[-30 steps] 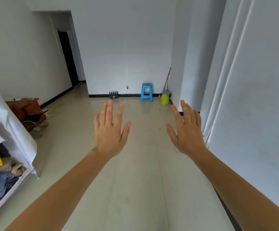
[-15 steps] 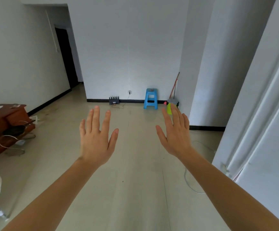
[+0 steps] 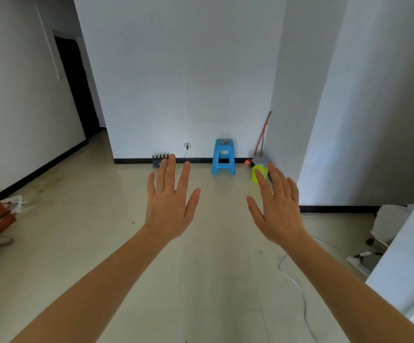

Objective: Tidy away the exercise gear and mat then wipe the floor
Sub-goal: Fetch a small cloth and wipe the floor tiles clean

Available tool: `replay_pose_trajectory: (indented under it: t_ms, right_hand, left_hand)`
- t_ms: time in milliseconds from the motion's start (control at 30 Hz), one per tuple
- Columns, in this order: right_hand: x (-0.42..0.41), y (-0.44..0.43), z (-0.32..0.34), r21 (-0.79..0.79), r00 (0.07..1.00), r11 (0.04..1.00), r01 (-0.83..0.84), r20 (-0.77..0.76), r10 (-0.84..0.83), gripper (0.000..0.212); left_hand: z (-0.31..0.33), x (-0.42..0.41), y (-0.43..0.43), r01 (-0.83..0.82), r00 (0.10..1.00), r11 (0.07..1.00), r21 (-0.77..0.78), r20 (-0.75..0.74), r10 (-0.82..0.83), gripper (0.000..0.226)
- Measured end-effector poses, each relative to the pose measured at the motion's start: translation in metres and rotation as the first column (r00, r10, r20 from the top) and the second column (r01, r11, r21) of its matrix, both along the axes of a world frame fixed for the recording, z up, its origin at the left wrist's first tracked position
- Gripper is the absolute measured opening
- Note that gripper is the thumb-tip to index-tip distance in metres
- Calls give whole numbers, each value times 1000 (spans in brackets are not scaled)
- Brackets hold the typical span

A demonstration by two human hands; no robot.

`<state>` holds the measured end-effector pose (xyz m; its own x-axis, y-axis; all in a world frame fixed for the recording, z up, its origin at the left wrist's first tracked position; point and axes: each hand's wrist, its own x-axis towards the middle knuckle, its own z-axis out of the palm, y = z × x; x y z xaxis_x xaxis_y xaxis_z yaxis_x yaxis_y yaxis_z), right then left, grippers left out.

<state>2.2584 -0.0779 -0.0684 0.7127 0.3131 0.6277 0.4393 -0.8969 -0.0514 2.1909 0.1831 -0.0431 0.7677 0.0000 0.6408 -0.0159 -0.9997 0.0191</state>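
Pale tiled floor (image 3: 213, 280); yellow-green bucket (image 3: 259, 172) grey-lidded, contents hidden; left hand (image 3: 170, 206), right hand (image 3: 279, 214) spread, empty.

Both my bare forearms reach forward from the lower corners, side by side and apart. My left hand (image 3: 170, 206) is raised back-up, fingers straight and slightly spread, thumb out, holding nothing. My right hand (image 3: 279, 214) matches it, fingers straight and closer together, angled slightly inward, likewise empty.
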Motion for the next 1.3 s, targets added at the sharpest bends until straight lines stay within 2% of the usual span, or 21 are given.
replay_pose_trajectory:
  t_ms: [167,300,400,567,700,900,1133,1300]
  right_hand:
    - [152,16,-20,44,999,999,27,22,-28,65]
    - [290,33,-39,90,999,995,48,-28,-46,66]
    - [394,54,-35,68,998,997,28,-55,-24,67]
    - [549,116,-16,47,998,999,-18,-60,20,67]
    - [671,175,-26,27,996,998,-48,-74,50,68]
    - [856,246,-51,-38,997,999,-24,-80,21,68]
    - [1044,261,-42,-19,990,996,83,-109,-84,67]
    - [1186,255,-69,-4,989,992,125,-85,-125,65]
  left_hand:
    - [-25,164,16,66,998,998,23,-3,-65,64]
    - [-38,303,32,51,998,999,19,-40,-50,65]
    - [-33,396,53,26,998,999,25,-63,-25,65]
    - [-24,527,113,-9,1000,999,30,-21,10,65]
    - [-40,638,168,-21,1000,1000,-12,1,21,64]
    - [-64,837,249,14,998,1000,-18,-55,-15,66]
    - [-43,1064,282,115,990,993,-10,-86,-115,65]
    - [-67,1225,284,142,983,990,22,-124,-138,66]
